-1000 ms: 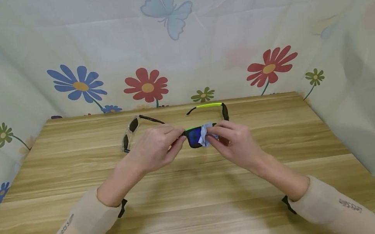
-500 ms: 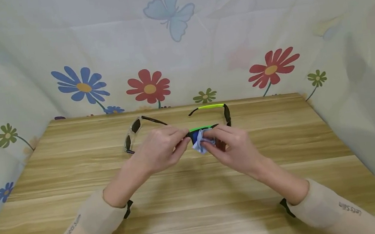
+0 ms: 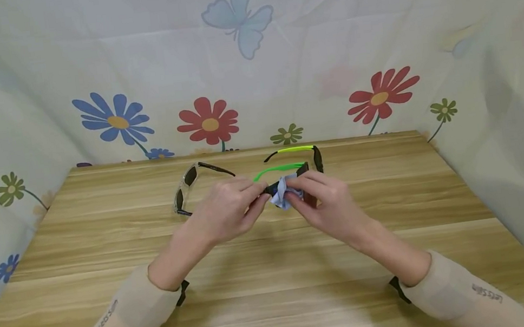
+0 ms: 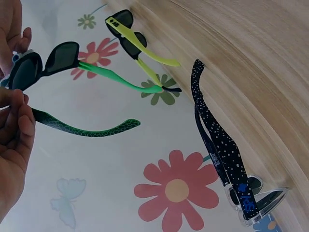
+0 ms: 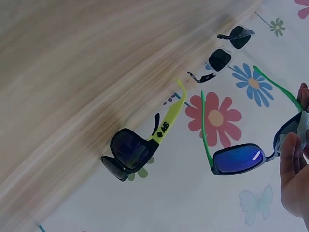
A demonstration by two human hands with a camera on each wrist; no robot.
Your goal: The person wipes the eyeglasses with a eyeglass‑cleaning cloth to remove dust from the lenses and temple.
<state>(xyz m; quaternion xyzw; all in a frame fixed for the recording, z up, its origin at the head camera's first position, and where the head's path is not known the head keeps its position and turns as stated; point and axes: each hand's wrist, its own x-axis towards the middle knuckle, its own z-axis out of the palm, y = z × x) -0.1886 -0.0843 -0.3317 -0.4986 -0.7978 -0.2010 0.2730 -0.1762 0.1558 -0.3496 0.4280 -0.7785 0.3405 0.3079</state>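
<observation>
My left hand (image 3: 230, 208) pinches a pair of black-framed sunglasses (image 5: 238, 158) at one end of the frame, beside the hinge. These have blue mirrored lenses and green temples, which stand unfolded and point away from me. My right hand (image 3: 327, 199) pinches a crumpled light-blue cloth (image 3: 282, 198) against the lens nearer my left hand. In the head view, the cloth and fingers hide most of the lenses. The left wrist view shows the dark lens backs and a green temple (image 4: 113, 76). The held pair is raised above the table.
Sunglasses with yellow temples (image 3: 294, 149) lie behind my right hand on the wooden table (image 3: 278, 292). Clear-framed sunglasses (image 3: 183, 187) with dark speckled temples lie behind my left hand. A flower-printed curtain (image 3: 131, 54) surrounds the table's back and sides.
The cloth has shifted left over the lens nearer my left hand. The held sunglasses have tilted, so a green temple now shows behind the frame. Both other pairs stay put.
</observation>
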